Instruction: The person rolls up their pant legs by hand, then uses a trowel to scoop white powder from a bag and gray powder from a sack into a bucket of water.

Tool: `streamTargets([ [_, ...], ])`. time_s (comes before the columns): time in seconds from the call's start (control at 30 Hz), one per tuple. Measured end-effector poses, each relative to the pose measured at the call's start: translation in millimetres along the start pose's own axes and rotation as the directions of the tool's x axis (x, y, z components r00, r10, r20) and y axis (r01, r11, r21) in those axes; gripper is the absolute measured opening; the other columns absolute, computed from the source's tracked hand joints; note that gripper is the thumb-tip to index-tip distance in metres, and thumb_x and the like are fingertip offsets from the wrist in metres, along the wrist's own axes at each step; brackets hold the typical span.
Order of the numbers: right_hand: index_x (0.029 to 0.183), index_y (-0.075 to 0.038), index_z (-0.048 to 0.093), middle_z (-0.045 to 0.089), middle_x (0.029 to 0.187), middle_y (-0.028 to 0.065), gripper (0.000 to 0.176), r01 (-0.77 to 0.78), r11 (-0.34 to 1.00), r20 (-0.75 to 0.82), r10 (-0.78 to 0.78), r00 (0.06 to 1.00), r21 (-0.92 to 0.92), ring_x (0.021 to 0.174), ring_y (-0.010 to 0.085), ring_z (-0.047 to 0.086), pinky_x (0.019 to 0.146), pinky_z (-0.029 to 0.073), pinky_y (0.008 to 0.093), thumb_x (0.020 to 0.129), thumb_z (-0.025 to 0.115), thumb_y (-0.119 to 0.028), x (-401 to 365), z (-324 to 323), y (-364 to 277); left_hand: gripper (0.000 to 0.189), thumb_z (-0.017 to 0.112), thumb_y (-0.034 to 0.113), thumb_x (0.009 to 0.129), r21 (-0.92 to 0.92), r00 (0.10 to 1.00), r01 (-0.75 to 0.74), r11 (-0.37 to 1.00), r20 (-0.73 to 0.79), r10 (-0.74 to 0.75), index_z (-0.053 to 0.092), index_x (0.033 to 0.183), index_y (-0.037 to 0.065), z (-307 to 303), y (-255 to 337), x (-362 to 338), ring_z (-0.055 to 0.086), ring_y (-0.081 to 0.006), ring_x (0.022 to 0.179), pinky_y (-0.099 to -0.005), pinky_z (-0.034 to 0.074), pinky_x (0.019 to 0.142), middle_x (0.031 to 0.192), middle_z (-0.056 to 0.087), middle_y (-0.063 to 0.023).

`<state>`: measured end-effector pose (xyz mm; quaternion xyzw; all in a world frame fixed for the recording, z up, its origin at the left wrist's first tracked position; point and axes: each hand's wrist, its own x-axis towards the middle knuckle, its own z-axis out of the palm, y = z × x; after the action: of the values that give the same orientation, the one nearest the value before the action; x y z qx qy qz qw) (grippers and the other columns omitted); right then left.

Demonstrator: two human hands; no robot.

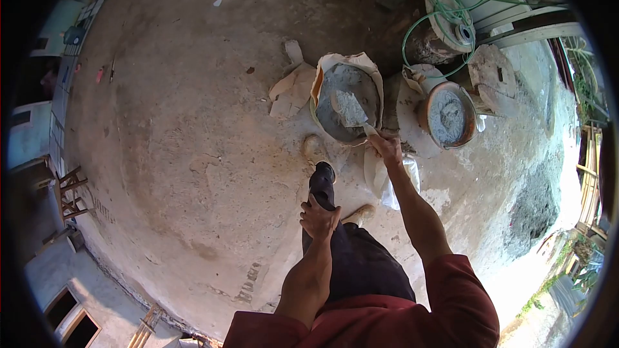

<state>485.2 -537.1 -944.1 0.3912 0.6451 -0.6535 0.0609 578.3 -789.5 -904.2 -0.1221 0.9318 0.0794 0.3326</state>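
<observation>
My right hand (387, 147) is closed around the handle of a trowel (349, 109). Grey powder, which looks like cement, covers its blade. The trowel reaches over the rim of an open paper sack (378, 84), whose inside holds more of the grey powder. On my bent left leg, near the knee, rests my left hand (319, 219), fingers apart over the dark trousers (361, 258) and holding nothing. Right of the sack stands a round bucket (423, 116) with grey powder in it.
Torn paper (293, 90) lies left of the sack. A white bag (391, 194) sits near my right forearm. Behind the bucket, a green hose (407, 42) coils over a drum (435, 45). A slab (493, 77) lies beside it. A grey heap (535, 206) is at right.
</observation>
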Motion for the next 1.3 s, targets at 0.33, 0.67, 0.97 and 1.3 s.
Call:
streamTargets([
  [0.33,0.115,-0.001,0.07,0.063,0.075,0.002,0.035,-0.015,0.997,0.023,0.013,1.0,0.072,0.051,0.0063,0.05,0.043,0.037,0.0223,0.085,0.066,-0.016,-27,-16,-24,0.093,0.076,0.054,0.066,0.012,1.0,0.0,1.0,-0.011,0.001,0.042,0.139,0.008,11,-7,-6,0.064,-0.0374,0.1,-0.047,0.054,0.085,0.122,0.053,-0.0191],
  [0.67,0.116,-0.002,0.07,0.061,0.075,0.001,0.032,0.023,0.977,0.061,-0.037,0.997,0.213,0.052,0.0052,0.048,0.042,0.034,0.0201,0.088,0.064,-0.017,-55,-63,-42,0.087,0.075,0.044,0.065,-0.023,1.0,0.023,0.999,-0.019,-0.023,0.043,0.137,0.008,7,-2,-7,0.063,-0.0387,0.101,-0.047,0.052,0.087,0.119,0.053,-0.0192],
  [0.97,0.122,-0.001,0.065,0.061,0.08,0.0018,0.037,0.055,0.965,-0.087,-0.034,0.996,0.255,0.05,0.0039,0.044,0.04,0.029,0.0193,0.09,0.064,-0.019,-101,-164,-59,0.088,0.075,0.048,0.066,0.019,0.999,-0.02,1.0,-0.047,0.02,0.043,0.137,0.008,10,2,-4,0.064,-0.0374,0.099,-0.0474,0.053,0.084,0.119,0.053,-0.0192],
  [1.3,0.116,0.0,0.068,0.06,0.076,0.0024,0.036,0.051,0.99,-0.35,-0.003,0.937,0.128,0.049,0.0043,0.044,0.04,0.03,0.0204,0.087,0.067,-0.021,-107,-250,-61,0.09,0.077,0.053,0.067,0.094,0.999,0.003,0.996,-0.034,0.0,0.042,0.139,0.011,12,6,-12,0.063,-0.0355,0.1,-0.0458,0.054,0.083,0.121,0.053,-0.0179],
])
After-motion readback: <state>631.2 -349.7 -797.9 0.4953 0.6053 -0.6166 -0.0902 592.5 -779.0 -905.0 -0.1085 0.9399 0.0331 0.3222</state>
